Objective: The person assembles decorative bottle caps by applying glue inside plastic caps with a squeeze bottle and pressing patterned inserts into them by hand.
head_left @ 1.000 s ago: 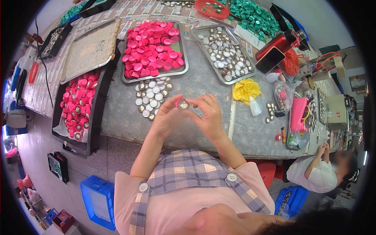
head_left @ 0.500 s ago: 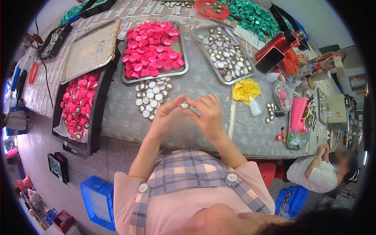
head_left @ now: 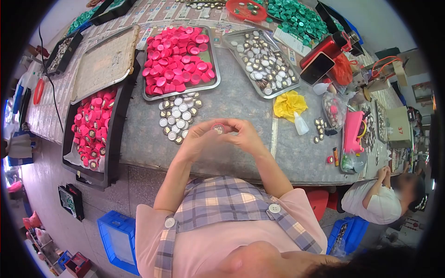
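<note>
Over the grey tabletop, my left hand (head_left: 197, 140) and my right hand (head_left: 244, 134) meet in front of me. Between their fingertips is a small pink cap (head_left: 218, 127) with a printed, pale round face turned up; both hands pinch its rim. Just beyond my left hand lies a loose group of round metal discs (head_left: 178, 113), some white side up. Behind them a metal tray (head_left: 217, 83) is heaped with pink caps (head_left: 174, 60). To the left, a black crate (head_left: 113, 148) holds more pink caps with printed discs in them (head_left: 90, 132).
A second metal tray (head_left: 268, 96) of discs sits at the back right. Near it are a yellow cloth (head_left: 289, 104), a white squeeze bottle (head_left: 301, 124), a phone (head_left: 317, 68) and a red flask (head_left: 320, 51). Another person (head_left: 373, 201) sits at the right. A worn tray (head_left: 104, 65) rests across the crate.
The pink cap stays pinched between both hands. My right-hand fingers have curled lower and closer around it, and the cap sits slightly lower. The whole view has shifted a little.
</note>
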The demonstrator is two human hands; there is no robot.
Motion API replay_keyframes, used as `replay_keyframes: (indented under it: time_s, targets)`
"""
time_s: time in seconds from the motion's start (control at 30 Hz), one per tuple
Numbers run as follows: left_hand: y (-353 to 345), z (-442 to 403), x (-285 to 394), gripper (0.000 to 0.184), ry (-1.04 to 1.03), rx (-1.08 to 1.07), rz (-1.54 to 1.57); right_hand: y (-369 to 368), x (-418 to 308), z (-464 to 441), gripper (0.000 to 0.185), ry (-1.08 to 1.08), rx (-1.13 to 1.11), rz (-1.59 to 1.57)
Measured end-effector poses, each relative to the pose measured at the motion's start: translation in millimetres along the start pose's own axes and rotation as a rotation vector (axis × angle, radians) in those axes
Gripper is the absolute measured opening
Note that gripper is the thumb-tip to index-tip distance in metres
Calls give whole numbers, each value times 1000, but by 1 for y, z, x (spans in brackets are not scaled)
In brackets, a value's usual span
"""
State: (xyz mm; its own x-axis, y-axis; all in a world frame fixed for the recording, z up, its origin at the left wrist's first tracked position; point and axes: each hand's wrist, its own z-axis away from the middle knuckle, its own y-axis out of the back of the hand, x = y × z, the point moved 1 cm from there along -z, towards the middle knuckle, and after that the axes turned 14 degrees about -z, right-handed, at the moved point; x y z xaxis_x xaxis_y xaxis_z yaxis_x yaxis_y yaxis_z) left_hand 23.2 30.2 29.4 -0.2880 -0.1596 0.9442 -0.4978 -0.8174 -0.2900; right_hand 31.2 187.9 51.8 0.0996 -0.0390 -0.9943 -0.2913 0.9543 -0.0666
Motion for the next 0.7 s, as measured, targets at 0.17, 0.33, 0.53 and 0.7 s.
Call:
replay_keyframes:
  time_s: [0.17,0.33,0.53,0.7]
  targets:
    - [1,-3,-14,37,48,36,44,2,20,2,30,-100,-44,-387]
    - [-9,-12,-7,36,102,69,-74,7,35,3,28,-83,59,-394]
    - [-16,-40,-33,32,76,-62,-70,25,54,9,30,-106,169,-474]
    - [-28,-45,-43,29,79,-36,-55,30,52,17,30,-129,193,-579]
